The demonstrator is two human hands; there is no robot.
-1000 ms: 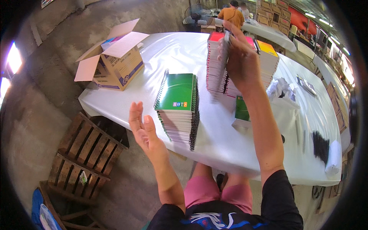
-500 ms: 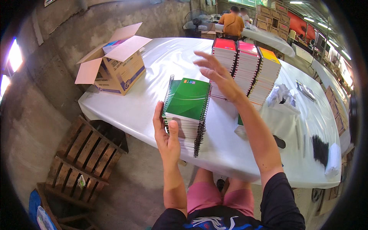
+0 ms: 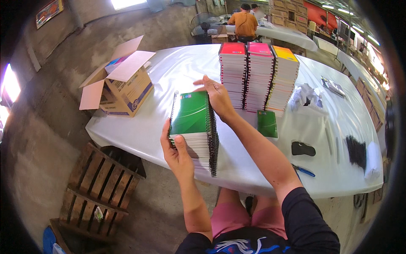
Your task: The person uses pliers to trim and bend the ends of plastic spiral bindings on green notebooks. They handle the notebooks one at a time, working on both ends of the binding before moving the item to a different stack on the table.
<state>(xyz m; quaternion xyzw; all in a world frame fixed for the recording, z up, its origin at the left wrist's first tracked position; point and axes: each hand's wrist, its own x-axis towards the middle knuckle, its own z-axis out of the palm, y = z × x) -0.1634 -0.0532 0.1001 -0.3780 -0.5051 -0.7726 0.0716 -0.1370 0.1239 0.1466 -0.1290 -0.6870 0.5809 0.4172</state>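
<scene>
A stack of green spiral notebooks (image 3: 192,122) is held just above the white table (image 3: 169,72). My left hand (image 3: 176,148) grips its near end, fingers over the page edges. My right hand (image 3: 218,95) clasps its far end at the top right corner. Behind stand three tall notebook stacks: red-topped (image 3: 231,72), pink-topped (image 3: 259,74) and yellow-topped (image 3: 282,78). A single green notebook (image 3: 267,123) lies flat to the right of my right forearm.
An open cardboard box (image 3: 122,84) sits on the table's left end. A black object (image 3: 303,148), blue-handled pliers (image 3: 303,171), black spiral coils (image 3: 356,150) and crumpled plastic (image 3: 305,95) lie on the right. A wooden crate (image 3: 99,186) stands on the floor. A person in orange (image 3: 244,23) sits at a far table.
My right hand left the tall stacks and came down to the green stack's far end. My left hand took hold of its near end, and the stack tilted toward me.
</scene>
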